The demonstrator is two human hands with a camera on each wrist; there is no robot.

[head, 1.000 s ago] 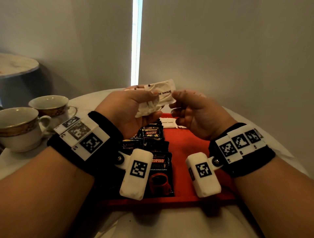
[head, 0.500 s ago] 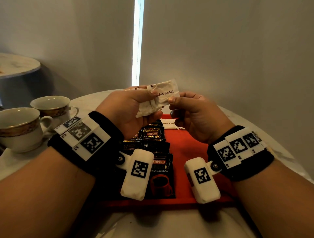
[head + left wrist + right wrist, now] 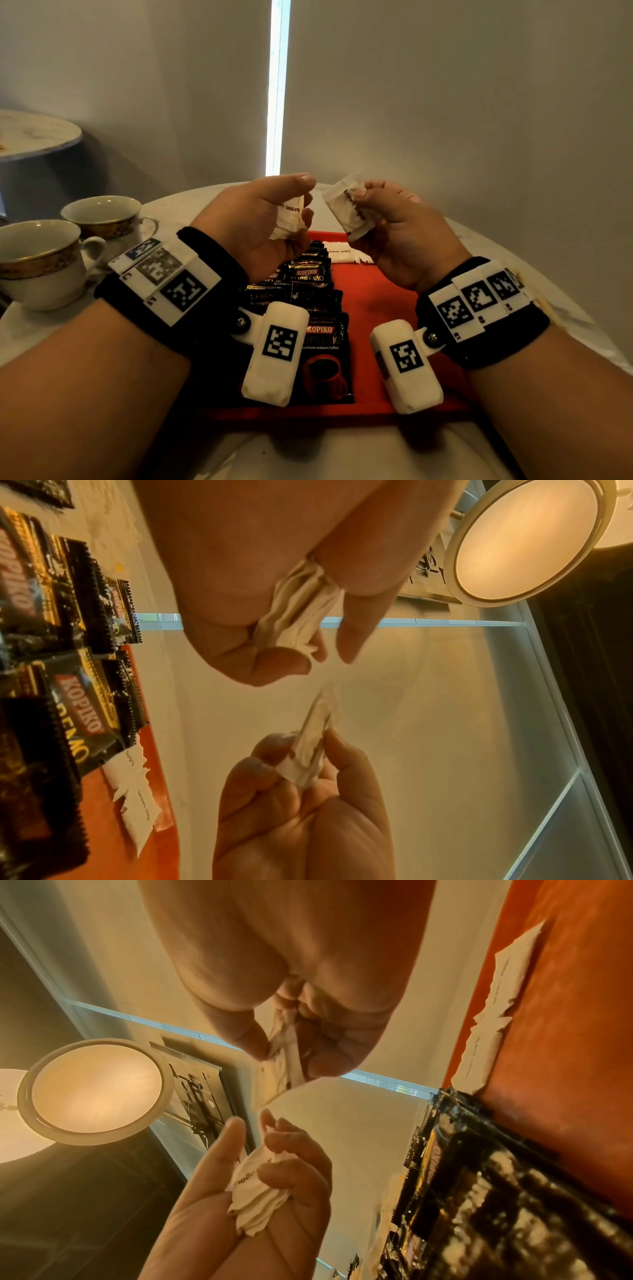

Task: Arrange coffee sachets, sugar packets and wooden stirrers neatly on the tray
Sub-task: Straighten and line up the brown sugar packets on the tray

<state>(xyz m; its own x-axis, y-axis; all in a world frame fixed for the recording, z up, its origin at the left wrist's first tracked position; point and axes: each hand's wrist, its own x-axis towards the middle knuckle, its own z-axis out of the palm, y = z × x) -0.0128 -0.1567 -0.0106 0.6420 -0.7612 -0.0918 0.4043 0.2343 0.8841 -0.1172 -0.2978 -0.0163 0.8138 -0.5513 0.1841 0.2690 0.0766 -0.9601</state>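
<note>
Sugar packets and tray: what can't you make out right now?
- Packet count in the left hand: bunched stack, edges merge in both wrist views.
- Red tray, left half: wrists and cameras cover it in the head view.
- Wooden stirrers: not clearly visible in any view.
- Coffee sachets: count unclear, overlapping.

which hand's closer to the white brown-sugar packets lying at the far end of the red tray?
Right. The right hand hovers just above the white brown-sugar packets on the red tray; the left hand is raised further left, over the black coffee sachets.
</note>
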